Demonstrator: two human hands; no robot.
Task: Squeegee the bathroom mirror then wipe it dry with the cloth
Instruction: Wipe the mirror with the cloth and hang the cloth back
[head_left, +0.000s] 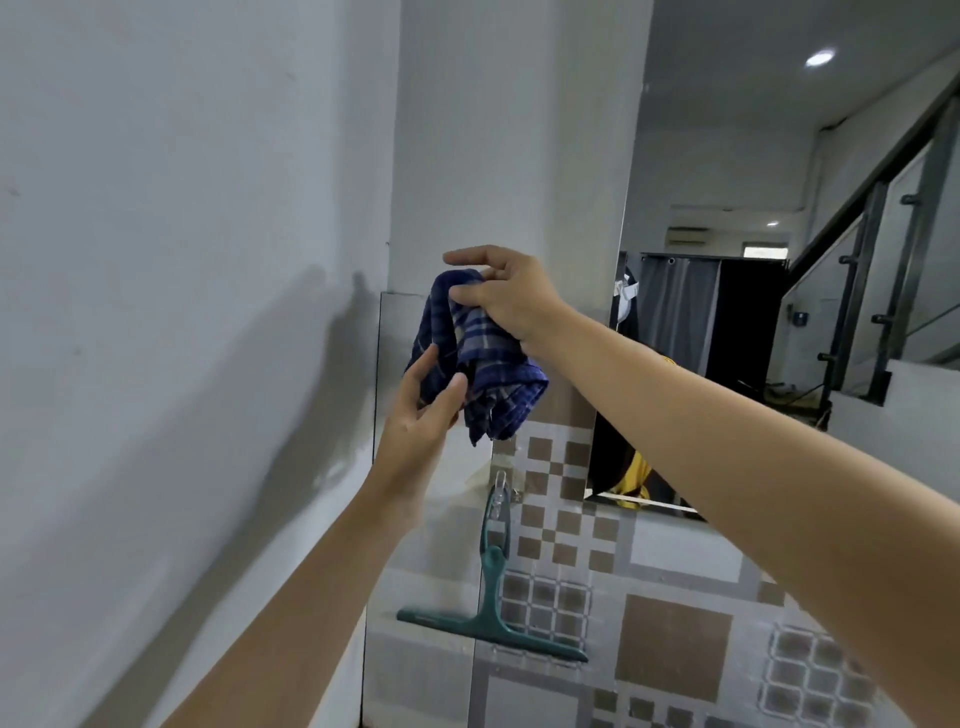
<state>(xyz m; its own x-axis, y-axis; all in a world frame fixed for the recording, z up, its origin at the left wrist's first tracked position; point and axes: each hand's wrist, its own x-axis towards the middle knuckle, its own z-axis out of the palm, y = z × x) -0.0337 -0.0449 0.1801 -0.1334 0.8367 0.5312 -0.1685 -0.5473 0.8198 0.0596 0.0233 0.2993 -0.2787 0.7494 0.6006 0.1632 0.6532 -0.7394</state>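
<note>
A blue checked cloth (483, 358) hangs bunched in front of the wall, left of the mirror (779, 260). My right hand (506, 296) pinches its top from above, index finger stretched out. My left hand (421, 415) grips its lower left part from below. A green squeegee (493, 587) hangs by its handle from a clear hook (500, 486) on the tiled wall, directly under the cloth, blade at the bottom. The mirror reflects a room with a staircase and dark curtains.
A plain white wall (182, 260) runs along the left, meeting a white pillar. Below the mirror, brown and grey patterned tiles (675, 634) cover the wall. A narrow shiny panel stands at the corner behind my left hand.
</note>
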